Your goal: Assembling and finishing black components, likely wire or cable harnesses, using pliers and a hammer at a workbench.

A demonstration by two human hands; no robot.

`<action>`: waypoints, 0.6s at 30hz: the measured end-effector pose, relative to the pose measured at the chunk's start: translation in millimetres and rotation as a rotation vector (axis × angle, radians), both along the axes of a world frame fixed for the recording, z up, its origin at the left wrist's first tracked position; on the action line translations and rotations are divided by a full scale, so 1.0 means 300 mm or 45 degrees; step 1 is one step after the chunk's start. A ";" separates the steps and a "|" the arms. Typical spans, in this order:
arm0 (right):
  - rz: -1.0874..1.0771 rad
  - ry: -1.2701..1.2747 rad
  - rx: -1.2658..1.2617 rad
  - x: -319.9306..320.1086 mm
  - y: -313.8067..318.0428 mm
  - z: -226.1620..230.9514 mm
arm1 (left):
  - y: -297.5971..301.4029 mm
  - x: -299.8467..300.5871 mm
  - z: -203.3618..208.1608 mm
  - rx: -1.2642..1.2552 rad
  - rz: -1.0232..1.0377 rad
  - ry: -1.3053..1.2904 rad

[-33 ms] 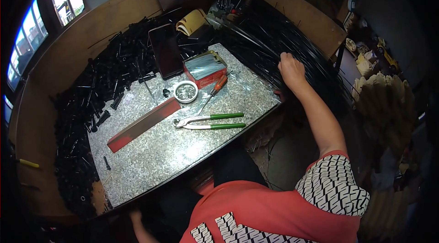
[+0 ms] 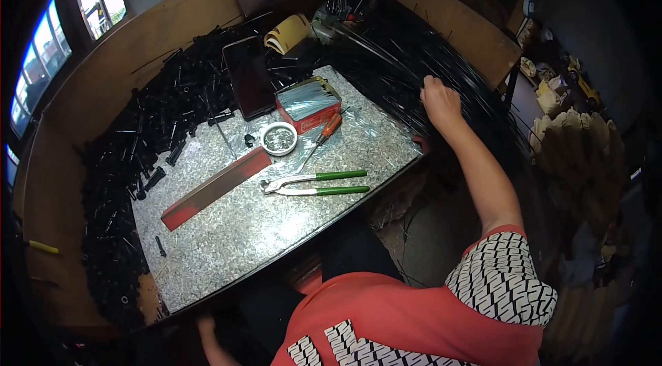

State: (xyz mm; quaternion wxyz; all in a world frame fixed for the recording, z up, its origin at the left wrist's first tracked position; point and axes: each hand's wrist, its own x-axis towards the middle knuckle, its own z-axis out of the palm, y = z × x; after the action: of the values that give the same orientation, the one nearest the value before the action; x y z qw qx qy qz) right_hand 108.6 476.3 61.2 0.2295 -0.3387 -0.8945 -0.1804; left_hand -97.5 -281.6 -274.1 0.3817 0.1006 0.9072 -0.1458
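Almost nothing moves: at two o'clock, right hand (image 2: 441, 99) curls by black strands (image 2: 438, 49), seemingly selecting; I cannot tell pinch; separating needs careful fingertips.

Bar (image 2: 216, 189) left of pliers (image 2: 324, 191), both on tabletop (image 2: 241, 242), rods (image 2: 441, 42) at back right

Right hand (image 2: 441, 101) grips black strips (image 2: 379, 52); green-handled pincers (image 2: 323, 176) on speckled slab (image 2: 227, 256).

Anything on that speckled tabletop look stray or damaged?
A small black piece lies alone on the left part of the speckled tabletop, apart from the black heap, so it looks stray. The red bar may be worn: its upper face looks brownish.
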 end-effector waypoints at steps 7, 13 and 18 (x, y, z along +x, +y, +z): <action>-0.007 0.121 -0.019 -0.022 0.142 0.022 | 0.128 0.069 0.061 0.333 -0.236 0.077; -0.144 -0.006 -0.067 -0.059 0.222 -0.018 | 0.126 0.149 0.106 0.640 0.151 0.305; -0.282 -0.116 -0.108 -0.076 0.206 -0.003 | 0.132 0.159 0.109 0.734 0.325 0.232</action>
State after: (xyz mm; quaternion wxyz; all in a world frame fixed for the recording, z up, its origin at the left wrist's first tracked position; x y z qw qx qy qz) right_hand 85.9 538.1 60.3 0.1529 -0.4362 -0.8679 -0.1818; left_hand -49.6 -241.9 -241.4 0.2699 0.0767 0.9468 0.1576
